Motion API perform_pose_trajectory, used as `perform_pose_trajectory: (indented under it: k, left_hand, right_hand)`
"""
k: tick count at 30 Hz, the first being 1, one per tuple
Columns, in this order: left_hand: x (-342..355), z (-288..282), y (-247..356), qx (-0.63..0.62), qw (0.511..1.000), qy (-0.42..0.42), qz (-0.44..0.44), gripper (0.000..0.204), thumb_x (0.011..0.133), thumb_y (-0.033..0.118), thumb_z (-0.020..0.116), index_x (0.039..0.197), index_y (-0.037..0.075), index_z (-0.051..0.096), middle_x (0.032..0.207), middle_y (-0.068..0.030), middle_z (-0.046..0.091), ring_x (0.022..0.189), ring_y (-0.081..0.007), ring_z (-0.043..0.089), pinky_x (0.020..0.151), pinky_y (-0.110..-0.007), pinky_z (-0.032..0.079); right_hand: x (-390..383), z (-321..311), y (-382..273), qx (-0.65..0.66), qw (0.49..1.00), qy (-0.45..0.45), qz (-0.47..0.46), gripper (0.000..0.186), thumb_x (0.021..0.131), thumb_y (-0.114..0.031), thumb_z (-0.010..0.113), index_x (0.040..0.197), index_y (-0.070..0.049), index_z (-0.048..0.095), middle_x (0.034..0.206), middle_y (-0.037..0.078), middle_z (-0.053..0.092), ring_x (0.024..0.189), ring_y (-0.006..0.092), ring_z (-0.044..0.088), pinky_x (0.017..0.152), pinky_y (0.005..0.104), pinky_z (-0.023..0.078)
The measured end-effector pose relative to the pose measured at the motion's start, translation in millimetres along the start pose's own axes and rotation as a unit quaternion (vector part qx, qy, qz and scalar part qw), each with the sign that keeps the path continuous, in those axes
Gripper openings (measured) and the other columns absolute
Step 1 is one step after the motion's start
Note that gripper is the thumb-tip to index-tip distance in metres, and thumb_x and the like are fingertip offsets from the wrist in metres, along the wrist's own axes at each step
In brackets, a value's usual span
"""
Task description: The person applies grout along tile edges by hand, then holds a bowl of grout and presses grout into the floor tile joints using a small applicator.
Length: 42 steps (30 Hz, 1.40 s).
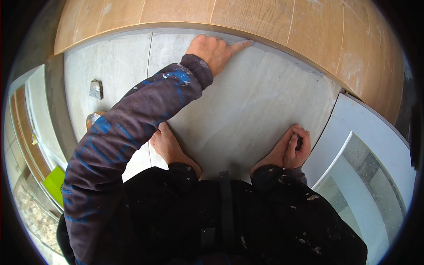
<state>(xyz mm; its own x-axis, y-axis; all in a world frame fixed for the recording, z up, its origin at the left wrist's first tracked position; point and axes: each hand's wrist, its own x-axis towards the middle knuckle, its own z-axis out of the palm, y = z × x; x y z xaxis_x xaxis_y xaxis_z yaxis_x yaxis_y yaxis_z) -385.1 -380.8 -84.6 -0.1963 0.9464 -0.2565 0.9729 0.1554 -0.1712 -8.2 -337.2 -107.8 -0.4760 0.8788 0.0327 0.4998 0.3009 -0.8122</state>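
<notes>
My left hand (211,52) reaches across to the far edge of the grey floor tile (247,101). Its index finger is stretched out, and the tip touches the grey joint (282,54) below the wood-look step (251,15). The other fingers are folded, and nothing shows in this hand. Beside my right foot (276,152), my right hand (300,148) is closed, its fingers curled round a dark spot that I cannot make out. Grey smears lie along the joint toward the right corner.
A small grey block (96,89) lies on the tile at left. Near it, a rounded object (92,119) is partly hidden by my left sleeve. My bare left foot (168,143) stands on the tile. A white-framed glass panel (353,163) borders the right; something bright green (54,184) is far left.
</notes>
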Motion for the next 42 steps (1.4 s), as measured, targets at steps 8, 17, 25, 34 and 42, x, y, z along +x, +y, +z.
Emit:
perform_pose_trajectory:
  k: [8,17,25,34,42]
  left_hand:
    - [-45.2,35.6,-58.4,0.031,0.994,-0.019,-0.099,0.080,0.098,0.009,0.059,0.161,0.047,0.031,0.083,-0.0100,0.074,0.061,-0.0249,0.072,0.054,-0.039,0.060]
    - [-86.8,39.2,-42.9,-0.498,0.818,0.055,-0.285,0.075,0.092,0.017,0.061,0.161,0.006,0.035,0.088,-0.0161,0.075,0.085,-0.0316,0.073,0.079,-0.039,0.057]
    - [-34.1,38.9,19.2,-0.896,0.163,0.273,-0.309,0.099,0.097,0.006,0.049,0.161,0.008,-0.027,0.082,-0.0074,0.065,0.068,-0.0104,0.054,0.062,-0.025,0.047]
    - [-59.5,89.6,56.1,-0.901,0.119,0.311,-0.280,0.092,0.097,0.003,0.048,0.167,0.011,-0.010,0.078,-0.0030,0.060,0.066,-0.0113,0.052,0.063,-0.027,0.046]
    - [-104.7,111.4,49.1,-0.853,0.321,0.225,-0.344,0.086,0.095,0.006,0.054,0.165,-0.001,0.006,0.076,-0.0054,0.060,0.068,-0.0133,0.055,0.066,-0.031,0.048]
  right_hand:
    - [-5.3,10.0,2.0,0.004,1.000,-0.012,-0.021,0.018,0.091,0.003,0.053,0.103,0.000,0.066,0.096,0.014,0.064,0.089,0.0254,0.063,0.084,0.0327,0.050]
    - [-16.8,42.6,-27.7,0.011,0.998,-0.053,-0.044,0.016,0.090,0.003,0.053,0.102,0.001,0.064,0.096,0.015,0.063,0.092,0.0271,0.063,0.085,0.0340,0.050]
    - [-47.1,91.9,-44.1,-0.007,0.993,-0.104,-0.056,0.017,0.091,0.002,0.053,0.104,0.002,0.063,0.100,0.016,0.063,0.093,0.0258,0.062,0.085,0.0337,0.050]
    - [-89.1,133.1,-27.8,-0.007,0.990,-0.124,-0.073,0.017,0.089,0.000,0.055,0.104,0.002,0.063,0.101,0.017,0.065,0.094,0.0284,0.063,0.087,0.0373,0.050]
    - [-97.1,157.9,-26.5,-0.008,0.960,-0.220,-0.174,0.021,0.086,0.000,0.055,0.103,0.002,0.065,0.095,0.019,0.067,0.088,0.0355,0.065,0.088,0.0433,0.052]
